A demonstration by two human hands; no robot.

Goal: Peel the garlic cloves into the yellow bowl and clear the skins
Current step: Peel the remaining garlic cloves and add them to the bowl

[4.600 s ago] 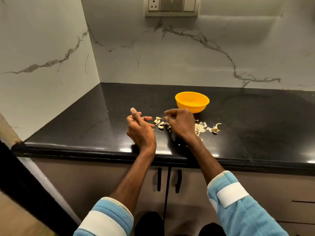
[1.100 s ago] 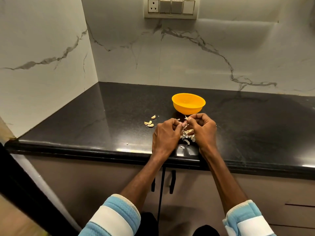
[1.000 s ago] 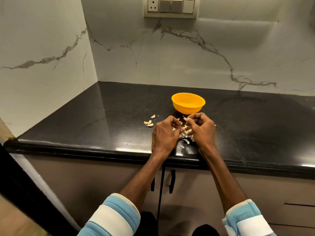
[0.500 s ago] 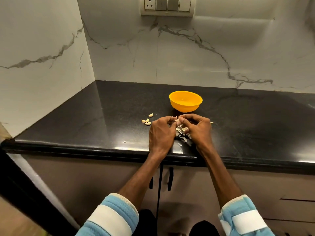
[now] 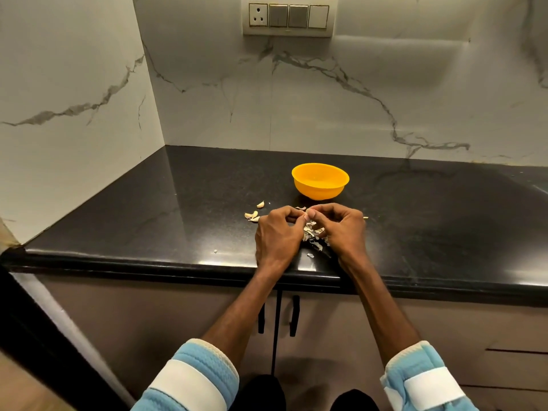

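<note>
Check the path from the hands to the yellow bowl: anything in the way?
Nothing visible. The left hand and right hand pinch a clove just short of the bowl, with only bare counter and one small scrap between. Loose cloves lie off to the left; skins sit under the hands.

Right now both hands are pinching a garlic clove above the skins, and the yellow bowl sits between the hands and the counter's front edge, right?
Not quite. The head view shows the yellow bowl beyond the hands, toward the back wall. Otherwise yes: left hand and right hand pinch a garlic clove above the skins.
</note>
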